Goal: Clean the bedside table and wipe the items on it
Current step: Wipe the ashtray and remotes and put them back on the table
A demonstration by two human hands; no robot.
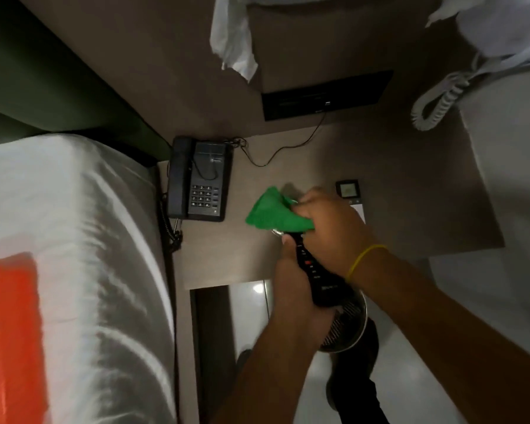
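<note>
bedside table (227, 258) bears black phone (199, 179); left hand (297, 276) grips remote (318, 276), right hand (328, 218) clutches green cloth (273, 214) on it.

Black remote (317, 270) under bunched green cloth (273, 214), above brown bedside table (395, 179) with black telephone (198, 179).
</note>
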